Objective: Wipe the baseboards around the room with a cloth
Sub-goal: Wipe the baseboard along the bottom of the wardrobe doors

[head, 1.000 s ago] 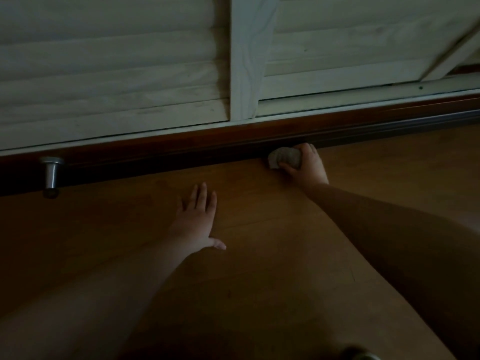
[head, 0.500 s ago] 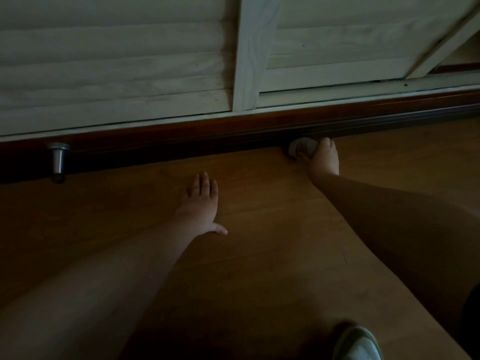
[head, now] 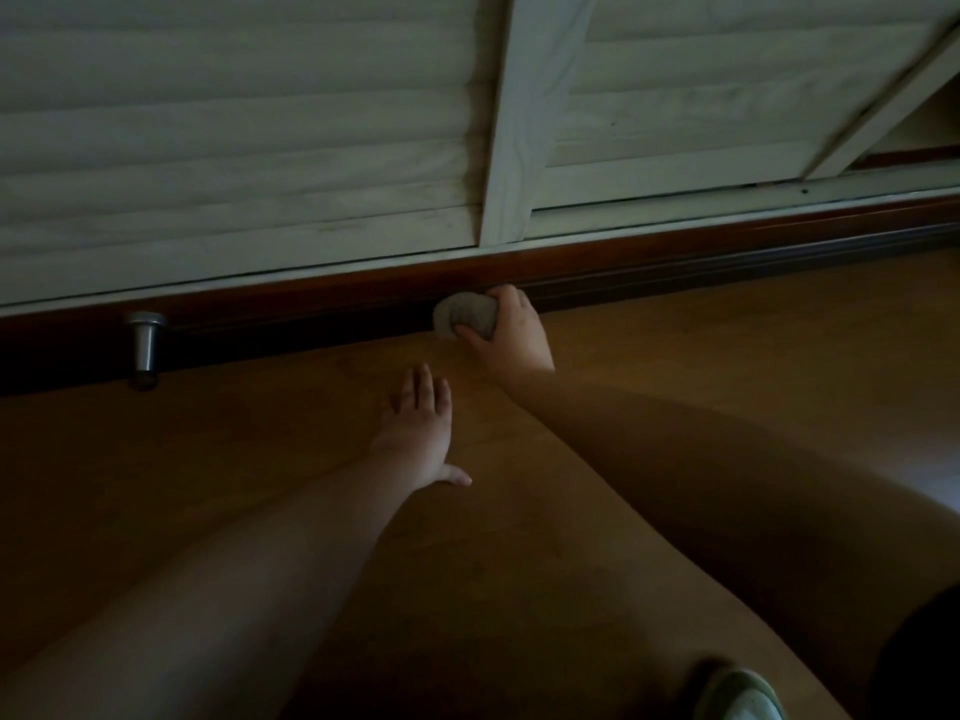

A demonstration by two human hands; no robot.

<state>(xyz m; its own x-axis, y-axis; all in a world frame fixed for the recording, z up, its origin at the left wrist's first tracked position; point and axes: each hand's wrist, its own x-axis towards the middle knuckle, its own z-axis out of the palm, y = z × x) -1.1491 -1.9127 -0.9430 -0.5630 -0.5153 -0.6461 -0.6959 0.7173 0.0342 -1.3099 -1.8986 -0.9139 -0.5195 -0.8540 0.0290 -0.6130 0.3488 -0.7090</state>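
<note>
A dark red-brown baseboard [head: 311,309] runs across the view where the wooden floor meets white louvred doors. My right hand [head: 514,332] grips a bunched pale grey cloth [head: 462,315] and holds it against the baseboard near the middle of the view. My left hand [head: 418,433] lies flat on the floor with its fingers straight, a little in front of the cloth and to its left. The room is dim.
A silver metal doorstop [head: 143,345] stands on the floor against the baseboard at the left. White louvred doors [head: 234,148] with an upright stile [head: 524,148] rise above the baseboard. A light shoe [head: 743,698] shows at the bottom right.
My right hand slid the cloth right along the baseboard, then back left to about the middle. My left hand stayed flat on the floor.
</note>
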